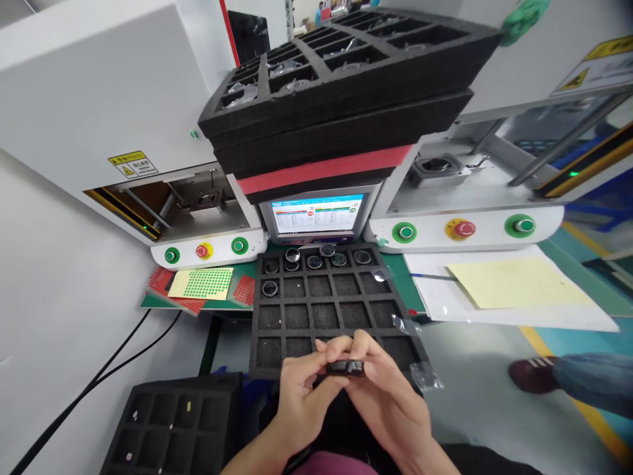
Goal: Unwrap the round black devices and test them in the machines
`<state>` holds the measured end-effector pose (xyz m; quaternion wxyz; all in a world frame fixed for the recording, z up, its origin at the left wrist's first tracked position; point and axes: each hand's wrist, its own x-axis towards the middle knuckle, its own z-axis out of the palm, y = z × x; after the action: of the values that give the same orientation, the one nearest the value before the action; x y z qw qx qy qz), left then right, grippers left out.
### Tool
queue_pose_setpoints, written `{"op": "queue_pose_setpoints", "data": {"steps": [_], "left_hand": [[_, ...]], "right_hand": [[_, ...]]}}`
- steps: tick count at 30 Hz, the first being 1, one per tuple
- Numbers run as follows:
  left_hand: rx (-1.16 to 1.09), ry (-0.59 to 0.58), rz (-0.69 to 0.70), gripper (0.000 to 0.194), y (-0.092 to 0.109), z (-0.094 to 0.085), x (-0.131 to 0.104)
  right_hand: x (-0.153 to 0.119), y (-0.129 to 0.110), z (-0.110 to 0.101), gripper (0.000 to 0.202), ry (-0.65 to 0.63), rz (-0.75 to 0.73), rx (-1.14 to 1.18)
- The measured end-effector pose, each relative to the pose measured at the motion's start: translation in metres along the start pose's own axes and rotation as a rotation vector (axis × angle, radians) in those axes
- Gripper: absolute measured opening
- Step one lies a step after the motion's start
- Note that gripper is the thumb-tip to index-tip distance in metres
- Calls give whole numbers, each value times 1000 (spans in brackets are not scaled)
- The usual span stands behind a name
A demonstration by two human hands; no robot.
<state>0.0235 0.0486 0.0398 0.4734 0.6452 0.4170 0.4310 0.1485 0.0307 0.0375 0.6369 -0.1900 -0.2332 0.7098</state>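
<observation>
I am holding a small black piece [345, 367] low in the centre, just in front of my body. My left fingers [309, 365] and right fingers [380, 361] are both closing around it, gripping it from either side, so its far face is hiding from view. It is hovering over the near edge of a black foam tray [321, 300], not resting in any pocket.

The tray is lying partly on a green desk [410, 290], its near end jutting out. Round pieces [314, 262] are filling its far row, two of them sitting higher than their neighbours, and one more is lying in the second row at the left. Judging by that, handling is showing in the far pockets, while the piece between my fingers is still waiting to be set down; whether the round pieces are finished or untreated, I am not able to tell. Clear film [426, 376] is clinging to the tray's right edge.

Beyond, a screen [316, 212] is glowing beneath a stack of trays [341, 119], with a white machine standing on each side. A sheet of green stickers [208, 284] is lying left, yellow paper [524, 282] right. Someone's shoe [534, 375] is showing at the far right.
</observation>
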Motion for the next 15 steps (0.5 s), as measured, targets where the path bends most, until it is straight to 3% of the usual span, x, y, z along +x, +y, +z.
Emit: {"op": "queue_pose_setpoints", "data": {"steps": [3, 6, 10, 15], "left_hand": [[-53, -25, 12, 24, 0, 3, 4], [-76, -16, 40, 19, 4, 2, 9], [-95, 37, 1, 9, 9, -1, 10], [-283, -22, -99, 13, 5, 0, 7]], "right_hand": [[-1, -3, -3, 15, -3, -68, -63], [-4, -6, -7, 24, -7, -198, -270], [-6, -7, -11, 21, 31, -339, -549], [-7, -7, -9, 16, 51, -436, -694]]}}
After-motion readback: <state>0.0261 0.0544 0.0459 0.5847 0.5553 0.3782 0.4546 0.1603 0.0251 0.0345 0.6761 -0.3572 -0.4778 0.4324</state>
